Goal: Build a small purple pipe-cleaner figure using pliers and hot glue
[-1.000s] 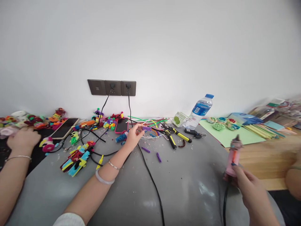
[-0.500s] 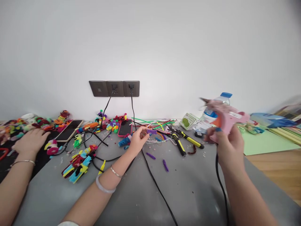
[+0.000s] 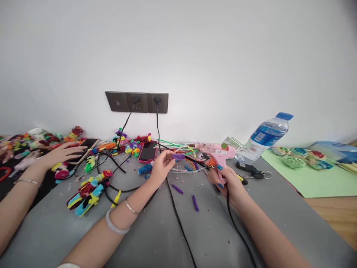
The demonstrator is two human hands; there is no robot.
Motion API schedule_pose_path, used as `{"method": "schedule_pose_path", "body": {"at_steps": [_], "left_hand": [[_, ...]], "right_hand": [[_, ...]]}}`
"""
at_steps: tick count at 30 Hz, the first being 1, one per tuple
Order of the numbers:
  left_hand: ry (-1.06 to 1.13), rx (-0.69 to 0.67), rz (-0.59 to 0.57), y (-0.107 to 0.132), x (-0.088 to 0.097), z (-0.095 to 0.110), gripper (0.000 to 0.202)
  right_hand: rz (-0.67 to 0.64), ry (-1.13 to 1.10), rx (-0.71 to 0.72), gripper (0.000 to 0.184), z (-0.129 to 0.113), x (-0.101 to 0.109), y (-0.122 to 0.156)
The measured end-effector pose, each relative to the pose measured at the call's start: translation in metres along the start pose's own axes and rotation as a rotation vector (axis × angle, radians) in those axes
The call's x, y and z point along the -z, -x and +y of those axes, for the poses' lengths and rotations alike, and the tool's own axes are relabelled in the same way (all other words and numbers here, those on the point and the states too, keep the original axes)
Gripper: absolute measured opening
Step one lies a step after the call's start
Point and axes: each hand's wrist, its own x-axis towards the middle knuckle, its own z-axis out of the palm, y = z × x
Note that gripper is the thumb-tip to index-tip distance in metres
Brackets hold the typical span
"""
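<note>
My left hand [image 3: 163, 165] pinches a small folded piece of purple pipe cleaner [image 3: 179, 156] between thumb and fingertips, above the table. My right hand [image 3: 227, 181] is closed around the handle of a pink hot glue gun [image 3: 220, 151], whose nozzle end points left toward the purple piece. A gap separates the gun from that piece. Two more purple pipe cleaner pieces, one nearer [image 3: 195, 203] and one farther [image 3: 177, 189], lie on the grey table [image 3: 167, 242] below my hands. The gun's black cord [image 3: 237, 227] hangs from its handle.
At left, another person's hand [image 3: 60, 154] is over a phone [image 3: 83, 147]. Colourful pipe cleaner figures [image 3: 86, 193] lie nearby. A pink-edged phone [image 3: 147, 150], a tilted water bottle [image 3: 262, 136], keys [image 3: 259, 174] and green paper [image 3: 301, 182] line the back. A black cord [image 3: 178, 216] crosses the table.
My right hand has brought the glue gun leftward and down, closer to my left hand. The other person's hand has moved right, onto the phone. My left hand still holds the purple piece.
</note>
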Motion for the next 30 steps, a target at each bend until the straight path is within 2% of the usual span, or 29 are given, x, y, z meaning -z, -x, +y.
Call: {"method": "schedule_pose_path", "body": {"at_steps": [5, 10, 16, 30], "left_hand": [[0.016, -0.021, 0.045, 0.001, 0.001, 0.002, 0.021], [0.001, -0.015, 0.044, 0.001, -0.001, 0.003, 0.02], [-0.025, -0.012, 0.035, 0.001, -0.001, 0.003, 0.02], [-0.009, -0.007, 0.024, 0.001, -0.002, 0.003, 0.022]], "right_hand": [[-0.023, 0.019, 0.01, 0.064, 0.004, 0.001, 0.002], [-0.087, 0.025, 0.051, 0.057, 0.004, -0.005, 0.004], [-0.116, 0.121, 0.078, 0.06, -0.001, -0.009, 0.003], [-0.089, 0.092, 0.061, 0.052, 0.005, -0.008, 0.002]]}}
